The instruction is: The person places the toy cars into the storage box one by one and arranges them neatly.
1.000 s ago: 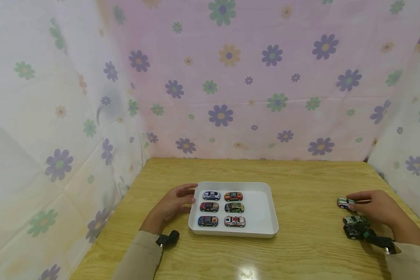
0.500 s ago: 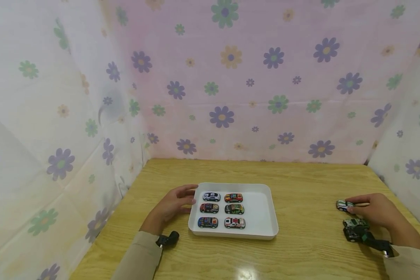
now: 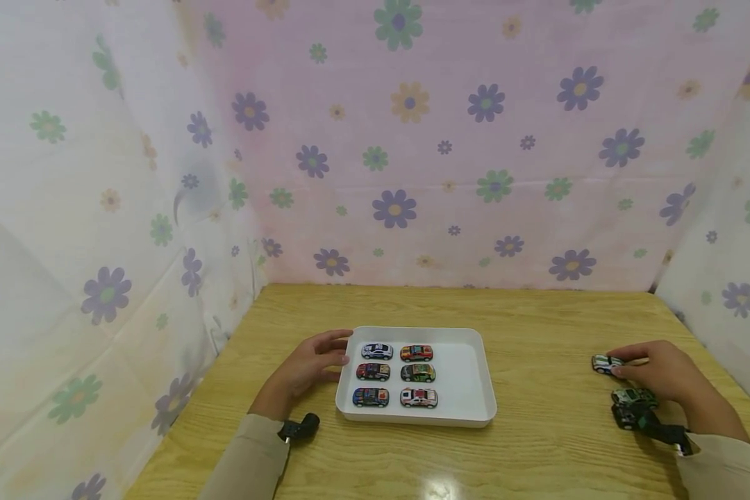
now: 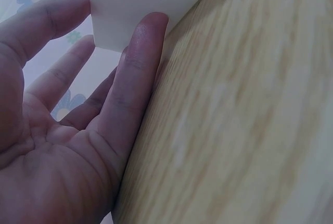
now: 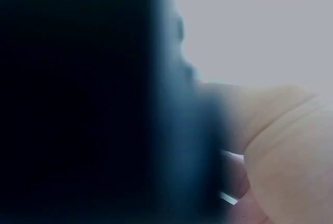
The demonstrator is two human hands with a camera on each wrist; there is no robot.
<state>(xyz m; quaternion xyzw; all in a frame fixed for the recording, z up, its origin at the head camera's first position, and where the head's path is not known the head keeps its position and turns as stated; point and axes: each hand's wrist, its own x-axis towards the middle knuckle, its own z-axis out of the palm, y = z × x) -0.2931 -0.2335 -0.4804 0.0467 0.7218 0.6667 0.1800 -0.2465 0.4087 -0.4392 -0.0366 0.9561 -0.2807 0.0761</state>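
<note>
My right hand (image 3: 665, 371) pinches a white toy car with green stripes (image 3: 606, 364) between thumb and fingers at the right of the table. Below that hand, a green camouflage-patterned toy car (image 3: 633, 396) and a dark toy car (image 3: 623, 417) sit close together, partly hidden by the wrist camera. My left hand (image 3: 309, 364) touches the left wall of a white tray (image 3: 465, 375) with extended fingers; the left wrist view shows the fingertips (image 4: 151, 26) against the tray's corner. Something dark and blurred fills the left of the right wrist view, beside the hand (image 5: 283, 151).
Inside the tray, several toy cars stand in two columns, among them a white-and-blue car (image 3: 377, 351), a red-and-yellow car (image 3: 417, 353) and a white-and-red car (image 3: 419, 397). Flowered cloth (image 3: 444, 208) rises behind and beside the wooden table (image 3: 537, 444).
My right hand has shifted slightly left with the white-and-green toy car between its fingers. The left hand and the tray stay in place.
</note>
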